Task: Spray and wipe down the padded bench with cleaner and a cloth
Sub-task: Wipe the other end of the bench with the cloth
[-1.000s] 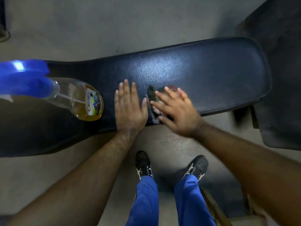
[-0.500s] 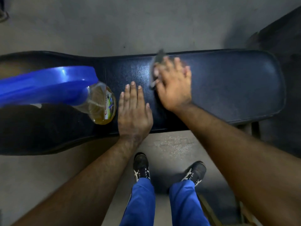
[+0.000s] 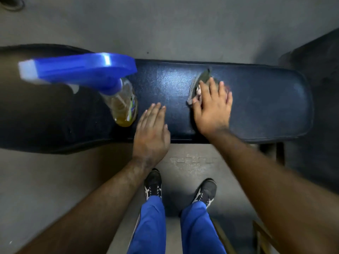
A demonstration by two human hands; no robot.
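The dark blue padded bench (image 3: 266, 103) runs across the middle of the view. My right hand (image 3: 212, 105) lies flat with straight fingers on a grey cloth (image 3: 199, 85), pressing it onto the pad; most of the cloth is hidden under the hand. My left hand (image 3: 152, 132) rests flat on the bench's near edge, fingers straight, holding nothing. A spray bottle (image 3: 122, 105) with yellow liquid and a blue trigger head stands on the bench just left of my left hand.
The grey floor (image 3: 165, 24) lies beyond and in front of the bench. My feet in dark shoes (image 3: 153, 184) stand close to the bench. Dark equipment (image 3: 315, 66) fills the right side, and a wooden frame (image 3: 260, 235) shows at the lower right.
My right hand swept the cloth from the near edge toward the far edge, then back toward the middle of the pad. My left hand stayed flat beside the bottle.
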